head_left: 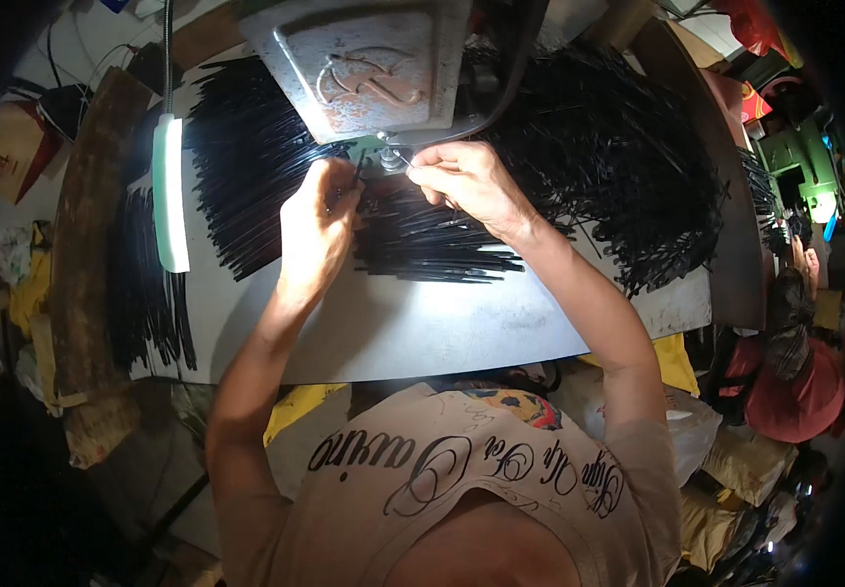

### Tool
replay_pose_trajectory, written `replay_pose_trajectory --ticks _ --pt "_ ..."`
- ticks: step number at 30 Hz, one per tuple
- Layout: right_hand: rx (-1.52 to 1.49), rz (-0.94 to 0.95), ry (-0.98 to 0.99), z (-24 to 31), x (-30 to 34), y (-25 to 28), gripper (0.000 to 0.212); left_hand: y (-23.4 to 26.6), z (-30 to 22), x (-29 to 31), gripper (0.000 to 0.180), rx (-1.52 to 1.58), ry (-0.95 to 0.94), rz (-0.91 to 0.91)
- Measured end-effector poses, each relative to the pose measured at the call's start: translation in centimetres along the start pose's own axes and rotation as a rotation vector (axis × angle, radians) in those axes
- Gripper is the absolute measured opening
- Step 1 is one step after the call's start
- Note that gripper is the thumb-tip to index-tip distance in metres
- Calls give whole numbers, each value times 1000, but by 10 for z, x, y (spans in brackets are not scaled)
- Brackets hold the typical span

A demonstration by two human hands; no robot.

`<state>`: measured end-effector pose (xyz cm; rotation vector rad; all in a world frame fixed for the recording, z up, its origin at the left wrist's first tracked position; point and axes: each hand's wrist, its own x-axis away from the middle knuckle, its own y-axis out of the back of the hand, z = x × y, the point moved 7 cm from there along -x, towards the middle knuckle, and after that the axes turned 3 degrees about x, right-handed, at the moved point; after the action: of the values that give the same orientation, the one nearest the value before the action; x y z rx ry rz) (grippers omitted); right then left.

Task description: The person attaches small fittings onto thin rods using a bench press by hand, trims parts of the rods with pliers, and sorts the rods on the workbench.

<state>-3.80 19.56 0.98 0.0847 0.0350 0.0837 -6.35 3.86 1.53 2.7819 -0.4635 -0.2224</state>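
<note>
Beneath the grey metal machine head (388, 115), which bears a raised emblem (369, 80), your left hand (320, 207) has its grip clamped on a thin black strip (359, 173). Your right hand (471, 186) is close to the small round metal fitting (390, 160); whether its grip holds something cannot be told. Long black strips (242, 166) lie heaped on the smooth grey table (442, 333), probably for easy reach. Your beige cloth shirt (364, 509) carries dark curling letters (432, 470).
</note>
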Motion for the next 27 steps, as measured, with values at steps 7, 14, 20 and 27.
replay_pose_trajectory --ticks 7,14,20,27 --pt "-100 0 -80 -5 -3 -4 10 -3 4 -11 21 -19 -96 -91" --pt "-129 -17 -118 -9 -3 -4 10 -3 -4 -10 15 -133 -153 -115" --pt "-146 -51 -128 -7 -3 -1 9 -8 -7 -12 15 -94 -55 -82" --pt "-151 -15 -104 -6 -3 -4 11 -3 -13 -11 14 -93 -115 -134"
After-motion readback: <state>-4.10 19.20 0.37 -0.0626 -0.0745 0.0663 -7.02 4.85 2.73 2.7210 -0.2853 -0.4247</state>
